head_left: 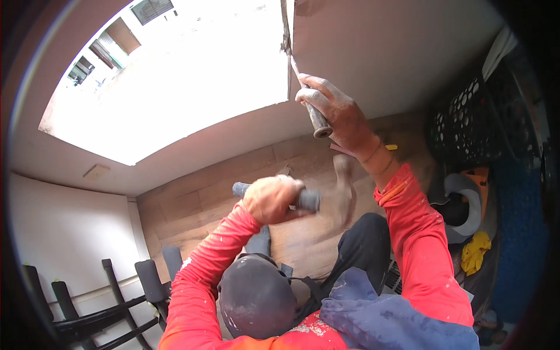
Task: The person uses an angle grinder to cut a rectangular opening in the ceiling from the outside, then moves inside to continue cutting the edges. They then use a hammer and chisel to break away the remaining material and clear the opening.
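My right hand, dusted white, is wrapped round the handle of a chisel. Its thin blade points up at the right edge of the bright window opening, where the edge looks rough and broken. Lower and to the left, my left hand grips a hammer by its dark handle. The hammer's head, to the right of that hand, is smeared by motion and stands apart from the chisel's butt end. Both forearms wear red sleeves with white flecks.
Black tubular legs with padded ends stand at the lower left. A black perforated crate is on the right, with a grey curved thing and a yellow cloth below it. A wall plate sits under the opening.
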`<move>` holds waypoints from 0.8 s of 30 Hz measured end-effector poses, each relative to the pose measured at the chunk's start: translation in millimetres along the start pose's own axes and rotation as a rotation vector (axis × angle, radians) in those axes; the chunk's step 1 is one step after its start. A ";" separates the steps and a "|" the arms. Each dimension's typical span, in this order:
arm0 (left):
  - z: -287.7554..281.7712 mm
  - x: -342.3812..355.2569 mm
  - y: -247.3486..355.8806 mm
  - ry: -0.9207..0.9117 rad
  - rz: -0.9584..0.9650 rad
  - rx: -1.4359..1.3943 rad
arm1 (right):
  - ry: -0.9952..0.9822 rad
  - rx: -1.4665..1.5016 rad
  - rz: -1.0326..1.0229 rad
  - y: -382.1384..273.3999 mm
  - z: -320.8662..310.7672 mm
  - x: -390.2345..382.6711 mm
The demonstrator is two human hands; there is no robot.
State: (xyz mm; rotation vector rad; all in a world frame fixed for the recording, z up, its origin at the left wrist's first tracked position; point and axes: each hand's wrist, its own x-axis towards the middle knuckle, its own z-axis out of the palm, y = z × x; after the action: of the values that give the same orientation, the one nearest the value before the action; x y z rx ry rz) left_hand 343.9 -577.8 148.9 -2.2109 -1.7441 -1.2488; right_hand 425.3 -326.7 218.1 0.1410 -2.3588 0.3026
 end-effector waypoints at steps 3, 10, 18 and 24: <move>0.1 0.8 -0.5 0.020 -0.121 0.065 | -0.012 0.042 0.040 0.3 1.6 -0.1; -8.8 4.2 -3.0 -0.016 -0.035 0.004 | -0.010 0.058 0.053 -0.3 4.3 -0.6; 1.1 -0.2 -6.1 -0.085 -0.266 0.152 | 0.005 0.090 0.098 1.6 12.7 -0.6; 3.3 -1.1 -5.2 0.029 -0.093 0.036 | 0.050 0.044 0.084 2.6 20.6 -0.3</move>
State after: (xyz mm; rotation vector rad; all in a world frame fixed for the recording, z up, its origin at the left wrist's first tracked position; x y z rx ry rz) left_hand 341.3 -575.1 143.9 -2.1045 -1.8637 -1.2507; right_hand 411.3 -329.5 203.1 0.0542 -2.3127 0.3944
